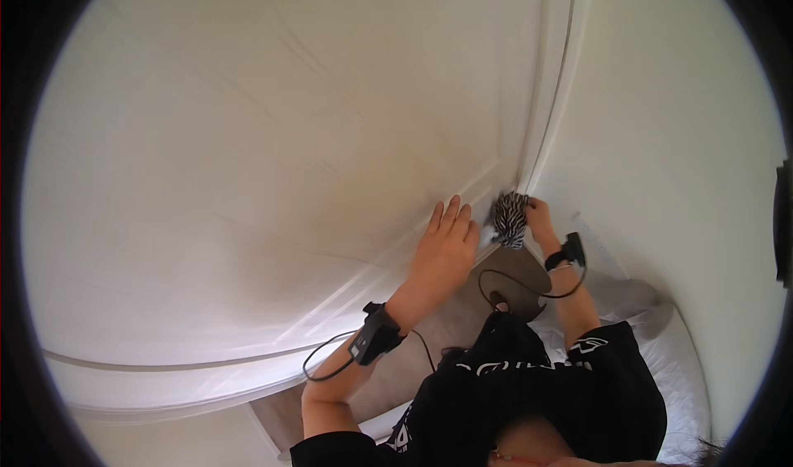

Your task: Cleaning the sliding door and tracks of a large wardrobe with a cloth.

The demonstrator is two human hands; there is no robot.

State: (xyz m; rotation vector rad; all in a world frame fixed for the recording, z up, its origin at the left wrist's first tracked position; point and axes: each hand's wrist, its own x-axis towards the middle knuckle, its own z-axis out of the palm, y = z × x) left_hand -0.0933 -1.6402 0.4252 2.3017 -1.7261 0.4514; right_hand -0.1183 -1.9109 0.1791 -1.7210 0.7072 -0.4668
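My right hand (539, 216) grips the edge of a black-and-white zebra-striped cloth (512, 220). The cloth hangs bunched by the corner where a large white panel (260, 157) meets the frame beside the right wall. A blurred whitish patch shows at the cloth's left side; what it is cannot be made out. Left of the cloth, my left hand (443, 250) is spread with its palm toward the panel and nothing in it. Whether its palm touches the panel is hidden.
A plain pale wall (675, 138) rises on the right. White translucent sheeting (675, 368) lies along its foot, beside my body. Brown flooring (403, 374) shows below. Black devices (376, 335) with looping cables are strapped to both wrists.
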